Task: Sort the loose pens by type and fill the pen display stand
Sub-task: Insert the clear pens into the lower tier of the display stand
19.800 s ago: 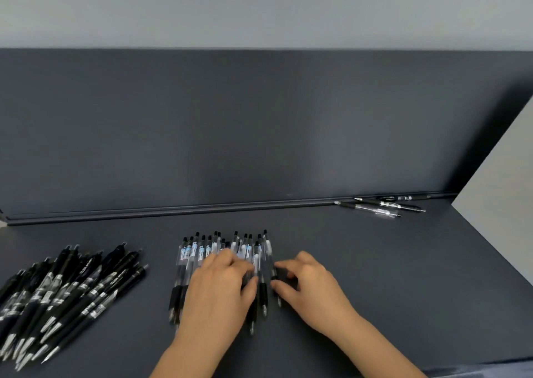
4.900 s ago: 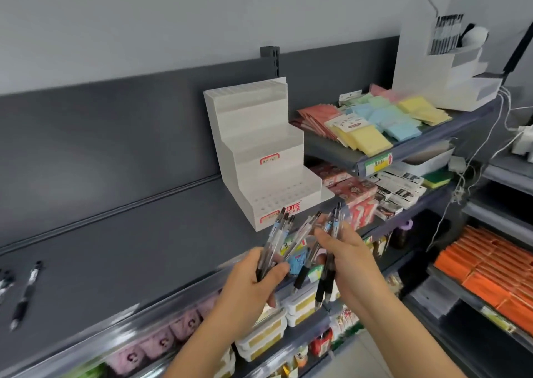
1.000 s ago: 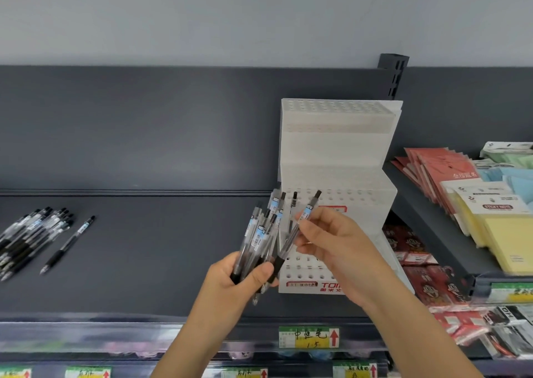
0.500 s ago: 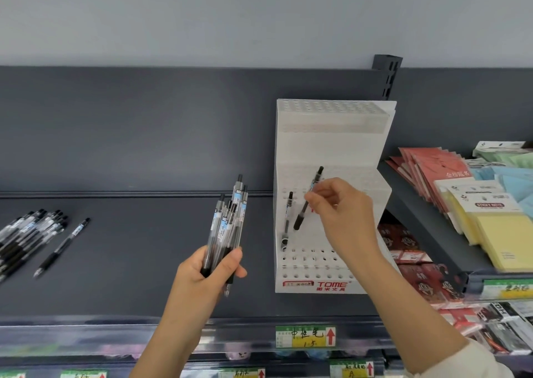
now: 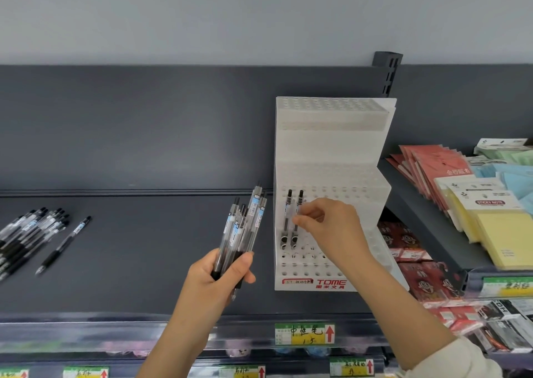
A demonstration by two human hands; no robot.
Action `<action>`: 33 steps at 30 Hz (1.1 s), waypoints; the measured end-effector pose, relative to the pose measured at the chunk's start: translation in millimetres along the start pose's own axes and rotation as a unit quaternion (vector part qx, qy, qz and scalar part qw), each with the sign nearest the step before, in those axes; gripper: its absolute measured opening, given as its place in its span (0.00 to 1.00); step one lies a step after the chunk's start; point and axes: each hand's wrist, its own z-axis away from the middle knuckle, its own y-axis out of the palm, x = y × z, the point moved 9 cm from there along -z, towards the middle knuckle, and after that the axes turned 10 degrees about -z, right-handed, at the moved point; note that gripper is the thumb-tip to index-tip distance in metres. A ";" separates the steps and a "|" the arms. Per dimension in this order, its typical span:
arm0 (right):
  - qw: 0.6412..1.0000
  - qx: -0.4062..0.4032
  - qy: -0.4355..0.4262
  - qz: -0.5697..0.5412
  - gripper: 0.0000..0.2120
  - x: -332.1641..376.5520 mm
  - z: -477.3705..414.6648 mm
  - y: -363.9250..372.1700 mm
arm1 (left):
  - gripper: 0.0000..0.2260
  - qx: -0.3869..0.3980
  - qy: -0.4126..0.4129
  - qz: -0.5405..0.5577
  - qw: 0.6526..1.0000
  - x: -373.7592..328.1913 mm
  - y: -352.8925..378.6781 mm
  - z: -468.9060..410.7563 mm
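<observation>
My left hand (image 5: 219, 276) grips a bundle of clear pens (image 5: 245, 227) by the dark grip ends, clickers up, just left of the pen display stand (image 5: 331, 146). My right hand (image 5: 331, 230) pinches the second pen (image 5: 298, 219) between thumb and fingertip. That pen sits in a hole on the stand's lower tier, right beside the first pen (image 5: 287, 216), and both are upright. The other holes I can see look unfilled. A pile of dark pens (image 5: 28, 233) and one stray pen (image 5: 65, 245) lie on the shelf (image 5: 144, 256), well off to the left.

Risks, my guess:
- If I let go before the second pen is fully seated, it could lean into the first pen or tip out.
- The bundle fans out at the top and one tip pokes out under my palm. A loose grip could drop a pen off the shelf edge.
- The holes are tightly spaced, so a wrist brush could knock the seated pens.
- The stand sits near the shelf front, and a hard push could shift it.
- The dark pens must not share this row, or the types get mixed.
</observation>
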 end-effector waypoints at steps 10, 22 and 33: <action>0.988 0.029 -0.013 -0.150 0.01 23.9 22.8 -0.2 | 0.10 0.045 -0.007 -0.008 0.999 0.2 18.4 1.9; 0.907 0.148 0.106 -0.381 0.05 9.1 50.9 28.3 | 0.14 0.086 0.015 -0.018 0.996 2.8 33.5 7.4; 0.952 -0.144 -0.016 -0.271 0.07 16.0 22.3 -63.6 | 0.30 -0.003 0.003 0.003 1.000 13.2 5.4 -2.6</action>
